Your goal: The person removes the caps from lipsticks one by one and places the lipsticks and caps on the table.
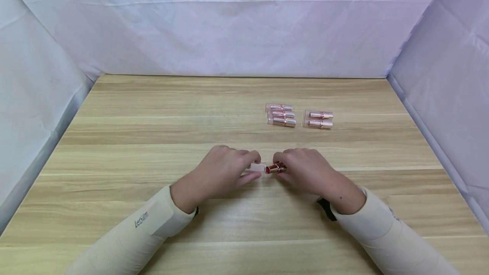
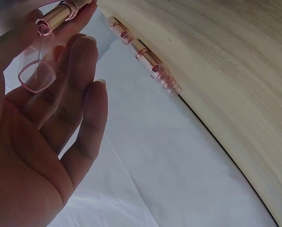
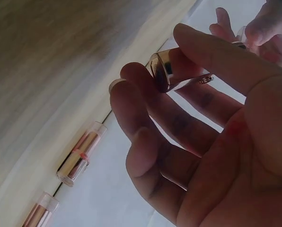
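Observation:
Between the thumb and fingers of my left hand (image 1: 223, 169) is a clear lipstick cap (image 1: 259, 168), pinched and lying roughly level. Its pinkish square end (image 2: 37, 78) faces the left wrist camera. My right hand (image 1: 307, 169) pinches a rose-gold lipstick tube (image 1: 273, 168), whose reddish tip points left at the cap's mouth. Tip and mouth meet or nearly meet in the head view. Seen from the right wrist, the tube's shiny base (image 3: 161, 71) sits between thumb and fingers, with the other fingers loosely bent. Both hands are low over the wooden table.
Farther back on the table (image 1: 172, 118) lie capped rose-gold lipsticks in two groups: three side by side (image 1: 282, 115), and two more (image 1: 320, 119) to their right. White cloth (image 1: 244, 24) hangs behind the table and along both sides.

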`<act>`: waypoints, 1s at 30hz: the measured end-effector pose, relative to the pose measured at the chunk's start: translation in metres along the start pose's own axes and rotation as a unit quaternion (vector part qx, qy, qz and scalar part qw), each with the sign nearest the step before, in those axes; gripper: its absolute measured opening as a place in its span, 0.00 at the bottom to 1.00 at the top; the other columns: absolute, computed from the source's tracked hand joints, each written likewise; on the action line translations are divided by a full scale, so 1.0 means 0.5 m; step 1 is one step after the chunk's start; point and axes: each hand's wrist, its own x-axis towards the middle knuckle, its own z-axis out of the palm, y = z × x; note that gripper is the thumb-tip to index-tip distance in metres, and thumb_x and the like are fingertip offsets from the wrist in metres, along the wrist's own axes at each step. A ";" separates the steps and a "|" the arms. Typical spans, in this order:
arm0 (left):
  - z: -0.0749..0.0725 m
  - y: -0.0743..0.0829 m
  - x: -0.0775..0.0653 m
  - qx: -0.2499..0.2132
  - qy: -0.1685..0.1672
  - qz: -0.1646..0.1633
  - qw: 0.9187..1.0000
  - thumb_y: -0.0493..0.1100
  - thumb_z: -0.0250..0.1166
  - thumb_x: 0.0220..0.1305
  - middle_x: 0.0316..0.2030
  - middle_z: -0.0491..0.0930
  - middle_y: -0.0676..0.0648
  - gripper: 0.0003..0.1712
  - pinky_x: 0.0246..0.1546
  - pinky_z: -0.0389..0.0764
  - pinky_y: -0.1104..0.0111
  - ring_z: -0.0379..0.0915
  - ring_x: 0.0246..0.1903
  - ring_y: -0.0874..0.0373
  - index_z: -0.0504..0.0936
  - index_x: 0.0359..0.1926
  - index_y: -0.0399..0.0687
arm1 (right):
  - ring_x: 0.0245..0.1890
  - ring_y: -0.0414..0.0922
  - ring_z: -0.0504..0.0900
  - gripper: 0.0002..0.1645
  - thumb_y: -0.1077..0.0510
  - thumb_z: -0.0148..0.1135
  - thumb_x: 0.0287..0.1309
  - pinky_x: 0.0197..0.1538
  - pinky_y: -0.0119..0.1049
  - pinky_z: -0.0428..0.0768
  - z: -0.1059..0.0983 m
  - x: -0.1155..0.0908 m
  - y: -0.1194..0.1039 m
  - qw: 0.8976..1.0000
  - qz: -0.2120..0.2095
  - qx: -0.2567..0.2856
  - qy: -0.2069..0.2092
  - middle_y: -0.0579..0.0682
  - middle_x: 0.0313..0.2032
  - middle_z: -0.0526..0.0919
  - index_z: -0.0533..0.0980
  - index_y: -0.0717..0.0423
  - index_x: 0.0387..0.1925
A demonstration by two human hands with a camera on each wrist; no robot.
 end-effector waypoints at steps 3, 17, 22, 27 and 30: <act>0.000 0.001 0.002 0.008 0.008 -0.003 1.000 0.56 0.65 0.67 0.28 0.85 0.58 0.13 0.17 0.64 0.73 0.61 0.14 0.67 0.83 0.43 0.54 | 0.23 0.34 0.74 0.08 0.55 0.76 0.53 0.29 0.32 0.75 -0.001 0.002 0.002 1.000 0.003 0.005 0.004 0.40 0.28 0.85 0.82 0.47 0.33; 0.003 0.000 0.002 0.024 0.021 -0.027 0.999 0.49 0.63 0.60 0.18 0.76 0.60 0.10 0.14 0.54 0.73 0.53 0.11 0.66 0.80 0.42 0.55 | 0.25 0.39 0.68 0.07 0.54 0.77 0.52 0.25 0.30 0.68 -0.001 0.006 0.009 1.000 0.010 0.005 0.018 0.42 0.26 0.75 0.83 0.44 0.30; 0.004 -0.001 0.001 0.027 0.029 -0.026 0.999 0.47 0.62 0.57 0.11 0.66 0.62 0.09 0.13 0.53 0.73 0.52 0.10 0.67 0.79 0.41 0.56 | 0.25 0.40 0.69 0.06 0.53 0.76 0.53 0.25 0.30 0.68 0.001 0.011 0.010 0.999 0.030 0.007 0.015 0.43 0.26 0.73 0.83 0.46 0.30; 0.005 0.000 0.001 0.030 0.023 -0.032 0.999 0.48 0.62 0.60 0.13 0.72 0.62 0.09 0.13 0.54 0.73 0.55 0.10 0.67 0.78 0.42 0.56 | 0.23 0.40 0.68 0.08 0.52 0.76 0.53 0.25 0.30 0.66 0.004 0.013 0.012 1.000 0.029 0.002 0.008 0.43 0.25 0.72 0.83 0.48 0.29; 0.005 0.001 0.001 0.033 0.018 -0.041 0.998 0.50 0.62 0.63 0.19 0.78 0.61 0.10 0.13 0.55 0.73 0.56 0.11 0.67 0.79 0.44 0.56 | 0.23 0.40 0.67 0.09 0.52 0.76 0.52 0.25 0.30 0.65 0.007 0.014 0.012 1.000 0.026 0.000 0.006 0.43 0.24 0.72 0.83 0.48 0.29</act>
